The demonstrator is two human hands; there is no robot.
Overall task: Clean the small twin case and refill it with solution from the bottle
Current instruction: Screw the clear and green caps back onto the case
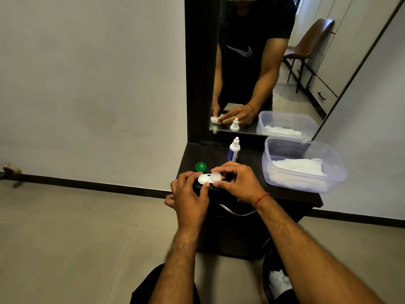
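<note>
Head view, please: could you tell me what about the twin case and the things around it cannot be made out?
- Twin case in the left hand: whether its uncovered well holds liquid; too small, white on white.
- Its other well: hidden behind the white cap that the right hand holds.
- Bottle label: too small to read.
- Bin on the floor: cut off by the bottom edge and the right forearm.

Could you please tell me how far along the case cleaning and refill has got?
Done: the green cap is off, lying on the dresser top. In hand: the left hand holds the twin case while the right hand pinches the white cap, tilted at the other well. Left: the bottle stands capped, so refilling is not yet begun; whether the wells were wiped I cannot tell.
</note>
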